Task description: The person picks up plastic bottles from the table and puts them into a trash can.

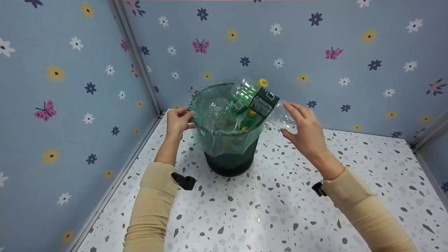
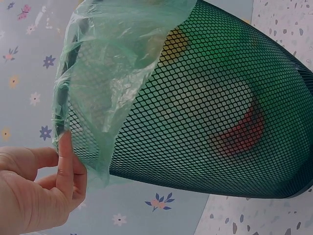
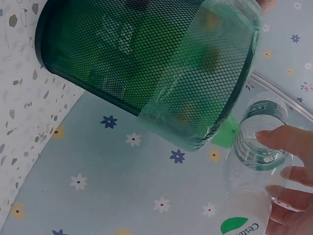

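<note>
A dark mesh trash can point(image 1: 229, 161) stands on the speckled surface, lined with a pale green plastic bag point(image 1: 224, 143) folded over its rim. My left hand point(image 1: 179, 121) pinches the lined rim at its left side; the left wrist view shows the fingers point(image 2: 65, 169) against the bag's edge. My right hand point(image 1: 308, 131) holds a clear plastic bottle point(image 1: 265, 102) with a dark green label, tilted across the can's right rim. In the right wrist view the thumb lies on this bottle point(image 3: 261, 139). Inside the can are several bottles, including a green one point(image 1: 247, 121).
A yellow cap point(image 1: 261, 83) shows behind the held bottle. Flowered blue walls point(image 1: 224, 35) stand behind and to the left of the can. Speckled white surface point(image 1: 280, 210) extends in front. Through the mesh, something red point(image 2: 242, 134) shows low in the can.
</note>
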The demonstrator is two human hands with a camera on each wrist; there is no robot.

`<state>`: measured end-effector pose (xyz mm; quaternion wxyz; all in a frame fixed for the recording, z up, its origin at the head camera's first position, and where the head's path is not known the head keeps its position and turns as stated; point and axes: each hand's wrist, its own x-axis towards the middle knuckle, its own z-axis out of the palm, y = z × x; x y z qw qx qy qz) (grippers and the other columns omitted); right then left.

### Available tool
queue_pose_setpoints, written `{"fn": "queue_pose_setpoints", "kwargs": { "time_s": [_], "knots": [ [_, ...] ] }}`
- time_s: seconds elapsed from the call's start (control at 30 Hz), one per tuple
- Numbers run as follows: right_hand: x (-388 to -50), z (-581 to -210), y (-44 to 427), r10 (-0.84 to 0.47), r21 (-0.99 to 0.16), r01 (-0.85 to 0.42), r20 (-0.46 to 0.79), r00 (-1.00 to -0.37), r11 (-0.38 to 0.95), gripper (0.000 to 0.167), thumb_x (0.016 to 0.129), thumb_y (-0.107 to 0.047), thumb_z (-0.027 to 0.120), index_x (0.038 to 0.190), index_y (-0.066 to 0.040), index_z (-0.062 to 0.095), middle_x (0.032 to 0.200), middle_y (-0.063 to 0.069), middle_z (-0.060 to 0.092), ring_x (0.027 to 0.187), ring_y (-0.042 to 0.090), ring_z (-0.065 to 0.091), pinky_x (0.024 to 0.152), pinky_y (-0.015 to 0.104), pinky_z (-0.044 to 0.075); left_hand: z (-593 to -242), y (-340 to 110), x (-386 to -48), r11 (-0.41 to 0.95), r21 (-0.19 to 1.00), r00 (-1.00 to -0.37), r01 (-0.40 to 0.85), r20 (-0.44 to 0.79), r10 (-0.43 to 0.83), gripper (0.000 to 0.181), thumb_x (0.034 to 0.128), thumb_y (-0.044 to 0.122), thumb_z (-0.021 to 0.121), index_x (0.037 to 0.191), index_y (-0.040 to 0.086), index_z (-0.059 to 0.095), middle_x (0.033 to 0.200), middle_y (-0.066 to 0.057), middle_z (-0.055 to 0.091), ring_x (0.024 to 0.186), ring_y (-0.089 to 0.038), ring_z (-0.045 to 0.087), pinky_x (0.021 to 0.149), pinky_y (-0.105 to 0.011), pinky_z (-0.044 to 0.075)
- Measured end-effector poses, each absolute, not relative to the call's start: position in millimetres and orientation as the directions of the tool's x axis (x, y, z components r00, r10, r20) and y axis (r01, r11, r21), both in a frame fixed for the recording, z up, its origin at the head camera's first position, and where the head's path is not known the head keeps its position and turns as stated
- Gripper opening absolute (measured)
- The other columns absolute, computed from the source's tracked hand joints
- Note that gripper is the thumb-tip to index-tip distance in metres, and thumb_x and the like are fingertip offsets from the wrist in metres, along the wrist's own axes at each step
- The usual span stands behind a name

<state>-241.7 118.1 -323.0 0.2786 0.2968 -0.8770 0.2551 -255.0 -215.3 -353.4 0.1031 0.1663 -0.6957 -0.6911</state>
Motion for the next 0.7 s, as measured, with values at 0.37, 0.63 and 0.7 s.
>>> {"fn": "queue_pose_setpoints", "kwargs": {
  "time_s": [0.37,0.63,0.7],
  "knots": [
    [-256.8,-310.3,90.6,-0.443,-0.096,-0.62,0.616,-0.651,0.779,0.068,0.065,-0.001,0.075,0.128,-0.005,0.048,0.119,0.019,0.05,0.105,0.034,0.045,0.085,0.046,0.044,-342.3,-211.3,-245.8,0.007,0.996,-0.926,-0.085,-0.076,-0.37,0.042,0.0893,0.004,0.051,0.13,-0.004,0.041,0.102,-0.015,0.05,0.077,-0.018,0.057,0.062,-0.028,0.055],
    [-262.8,-304.3,67.8,-0.481,0.04,-0.593,0.63,-0.609,0.804,0.059,0.069,0.005,0.067,0.125,-0.005,0.05,0.118,0.018,0.051,0.104,0.034,0.046,0.078,0.046,0.046,-421.1,-250.3,-308.4,-0.107,0.994,-0.941,0.025,-0.013,-0.338,0.039,0.0858,0.01,0.059,0.123,0.002,0.051,0.094,-0.012,0.055,0.071,-0.02,0.059,0.054,-0.03,0.055],
    [-264.6,-304.8,63.3,-0.484,0.06,-0.592,0.643,-0.593,0.804,0.055,0.072,0.007,0.064,0.124,-0.005,0.052,0.116,0.018,0.051,0.103,0.033,0.046,0.078,0.046,0.046,-449.3,-264.8,-335.3,-0.098,0.995,-0.937,0.025,-0.011,-0.349,0.041,0.0841,0.011,0.062,0.123,0.003,0.052,0.094,-0.013,0.055,0.072,-0.022,0.061,0.054,-0.032,0.055]
  ]
}}
